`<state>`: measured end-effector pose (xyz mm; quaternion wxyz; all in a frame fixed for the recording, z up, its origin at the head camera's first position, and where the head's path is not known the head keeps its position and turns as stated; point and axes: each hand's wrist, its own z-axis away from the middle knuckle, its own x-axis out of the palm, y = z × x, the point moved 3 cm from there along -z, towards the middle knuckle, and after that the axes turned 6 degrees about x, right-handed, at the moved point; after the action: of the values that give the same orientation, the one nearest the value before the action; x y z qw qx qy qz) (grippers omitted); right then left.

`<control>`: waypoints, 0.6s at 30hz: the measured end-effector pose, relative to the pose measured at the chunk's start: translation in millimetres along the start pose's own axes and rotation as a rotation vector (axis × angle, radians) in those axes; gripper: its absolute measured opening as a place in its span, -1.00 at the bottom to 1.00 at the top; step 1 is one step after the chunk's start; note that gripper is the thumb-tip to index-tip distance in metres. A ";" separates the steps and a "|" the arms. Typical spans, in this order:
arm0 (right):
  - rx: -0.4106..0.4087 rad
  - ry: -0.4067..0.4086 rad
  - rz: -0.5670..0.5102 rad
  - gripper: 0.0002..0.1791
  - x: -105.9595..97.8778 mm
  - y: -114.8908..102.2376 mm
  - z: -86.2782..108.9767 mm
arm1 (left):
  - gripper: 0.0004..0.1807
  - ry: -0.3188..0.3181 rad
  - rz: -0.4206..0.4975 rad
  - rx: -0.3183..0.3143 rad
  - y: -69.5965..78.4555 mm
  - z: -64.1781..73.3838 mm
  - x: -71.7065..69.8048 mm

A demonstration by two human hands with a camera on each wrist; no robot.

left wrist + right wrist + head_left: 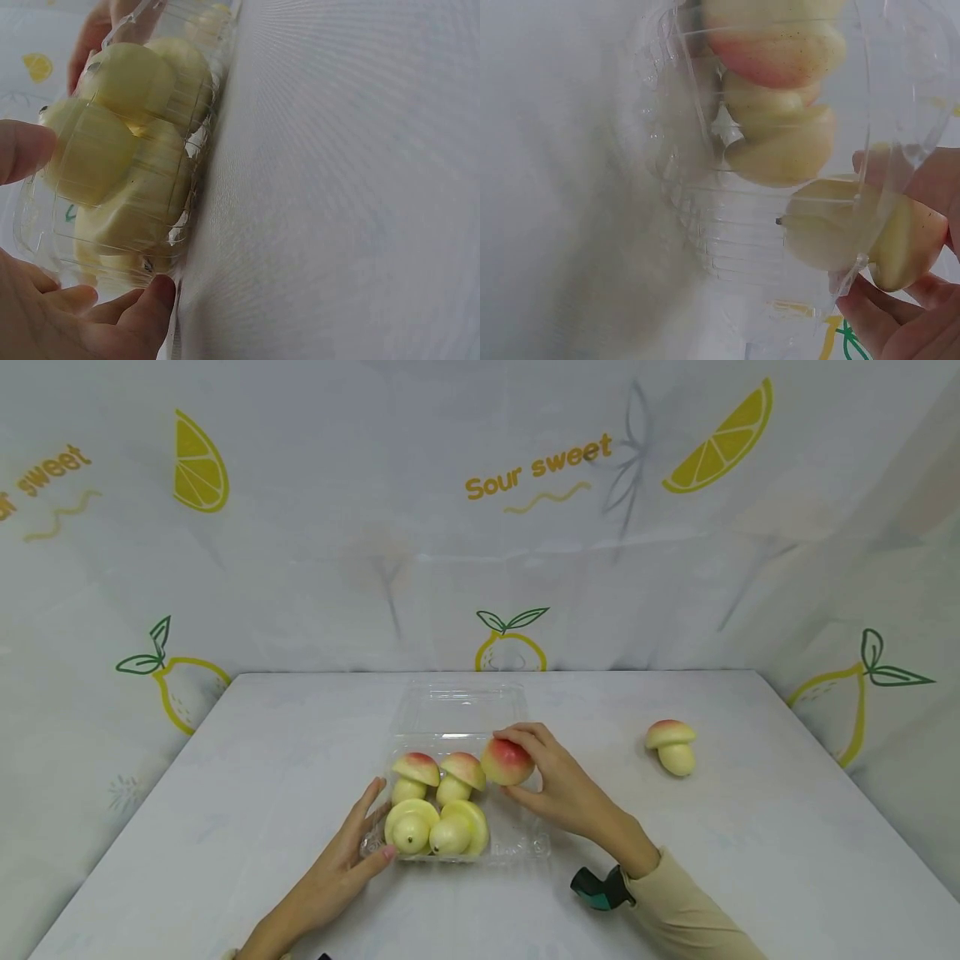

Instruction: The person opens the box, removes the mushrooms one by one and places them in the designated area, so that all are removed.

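Note:
My right hand [558,777] grips a toy mushroom [507,762], its red-and-yellow cap facing up, over the right back part of a clear plastic box [517,847]. In the right wrist view, the held mushroom's pale stem [821,232] shows through the box wall, pointing into the box. Several more toy mushrooms sit on the box's left side: two at the back with reddish caps [416,768] up, two at the front with stems [411,833] toward me. My left hand [341,860] rests against the box's left end, fingers spread and thumb [26,150] by the front edge.
Another toy mushroom [672,747] lies on the white table [750,860] to the right. The box's hinged lid [461,708] lies back behind it. A dark green and black device [600,889] is by the right wrist. A lemon-print cloth [337,568] hangs behind the table.

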<state>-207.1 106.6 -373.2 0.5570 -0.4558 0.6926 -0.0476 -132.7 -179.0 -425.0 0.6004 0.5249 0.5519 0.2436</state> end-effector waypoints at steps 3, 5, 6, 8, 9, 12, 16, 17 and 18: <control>-0.005 0.025 -0.005 -0.30 -1.4 0.0 0.1 | -0.10 -0.003 -0.007 0.006 -1.0 -0.2 -0.1; -0.006 0.036 -0.007 -0.30 -2.1 0.6 0.4 | -0.10 -0.004 -0.008 0.012 -1.4 -0.3 0.0; -0.006 0.040 -0.010 -0.30 -2.5 0.9 0.5 | -0.10 -0.005 -0.007 0.015 -1.4 -0.3 0.1; -0.011 0.045 -0.018 -0.30 -3.0 1.2 1.0 | -0.11 -0.008 -0.004 0.020 -1.4 -0.4 0.2; -0.012 0.047 -0.021 -0.30 -3.3 1.3 1.2 | -0.10 -0.008 -0.001 0.020 -1.3 -0.4 0.2; -0.021 0.053 -0.033 -0.31 -4.0 1.2 1.8 | -0.10 -0.010 0.008 0.019 -1.0 -0.4 0.2; -0.023 0.063 -0.045 -0.31 -5.3 0.7 2.8 | -0.10 -0.009 0.005 0.005 -2.1 -0.7 0.4; -0.020 0.066 -0.046 -0.31 -6.0 0.6 3.1 | -0.09 -0.007 0.002 -0.003 -2.5 -0.8 0.3; -0.017 0.071 -0.046 -0.31 -6.7 0.4 3.5 | -0.09 -0.008 0.000 -0.005 -2.9 -0.8 0.3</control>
<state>-204.7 113.0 -369.9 0.5271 -0.4745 0.7015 -0.0707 -134.2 -179.3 -427.6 0.6040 0.5241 0.5490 0.2429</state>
